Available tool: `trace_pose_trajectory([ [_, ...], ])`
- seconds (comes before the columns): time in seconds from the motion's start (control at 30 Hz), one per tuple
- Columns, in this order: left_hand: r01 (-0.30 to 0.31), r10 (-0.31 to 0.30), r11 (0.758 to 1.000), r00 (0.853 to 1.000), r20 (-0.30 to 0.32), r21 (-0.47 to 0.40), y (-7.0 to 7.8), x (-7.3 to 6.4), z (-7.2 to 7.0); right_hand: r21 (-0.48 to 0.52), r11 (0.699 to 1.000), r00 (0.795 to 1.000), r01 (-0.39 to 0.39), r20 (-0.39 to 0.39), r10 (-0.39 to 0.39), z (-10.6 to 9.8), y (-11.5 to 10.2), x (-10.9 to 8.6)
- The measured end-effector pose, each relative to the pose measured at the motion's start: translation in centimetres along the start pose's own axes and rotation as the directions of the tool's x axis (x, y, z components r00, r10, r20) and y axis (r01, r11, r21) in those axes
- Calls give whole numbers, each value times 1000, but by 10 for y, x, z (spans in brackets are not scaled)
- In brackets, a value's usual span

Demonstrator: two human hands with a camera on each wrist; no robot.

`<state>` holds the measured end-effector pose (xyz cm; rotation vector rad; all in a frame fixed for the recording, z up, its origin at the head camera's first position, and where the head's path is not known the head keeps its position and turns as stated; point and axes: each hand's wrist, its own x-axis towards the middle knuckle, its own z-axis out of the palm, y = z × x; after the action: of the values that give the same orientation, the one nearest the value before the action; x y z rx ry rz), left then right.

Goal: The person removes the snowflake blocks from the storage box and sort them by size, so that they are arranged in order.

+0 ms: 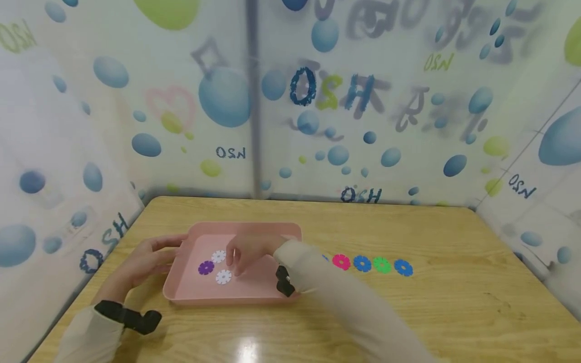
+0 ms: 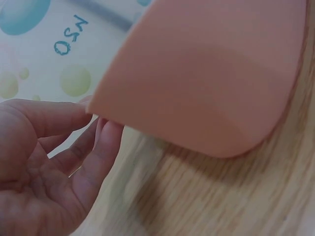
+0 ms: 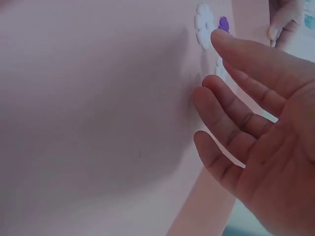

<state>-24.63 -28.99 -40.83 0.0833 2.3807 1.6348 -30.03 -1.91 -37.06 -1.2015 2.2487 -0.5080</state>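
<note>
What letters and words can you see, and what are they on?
"OSH", like backward "H2O": patterned backdrop, several places.
"OSN", like backward "N2O": backdrop, several places.
Grey characters showing at the backdrop: too blurred to read.
Pink tray, flower discs: no writing visible.

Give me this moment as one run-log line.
left hand: gripping pink tray; right hand: near two white discs; purple disc: in tray; table: colored discs

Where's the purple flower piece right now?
In the head view, the purple flower piece lies inside the pink tray, toward its left side, just left of the two white flower pieces.
</note>
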Motion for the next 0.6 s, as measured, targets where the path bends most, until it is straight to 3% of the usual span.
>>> trace_pose_trajectory([
  [0.33, -24, 24, 999, 1000, 6, -23, 5, -1, 1, 36, 999, 1000, -25, 17, 24, 5, -6, 15],
  [0.6, -9, 9, 1000, 1000, 1, -23, 6, -3, 1, -20, 1000, 1000, -9, 16, 10, 12, -12, 16],
])
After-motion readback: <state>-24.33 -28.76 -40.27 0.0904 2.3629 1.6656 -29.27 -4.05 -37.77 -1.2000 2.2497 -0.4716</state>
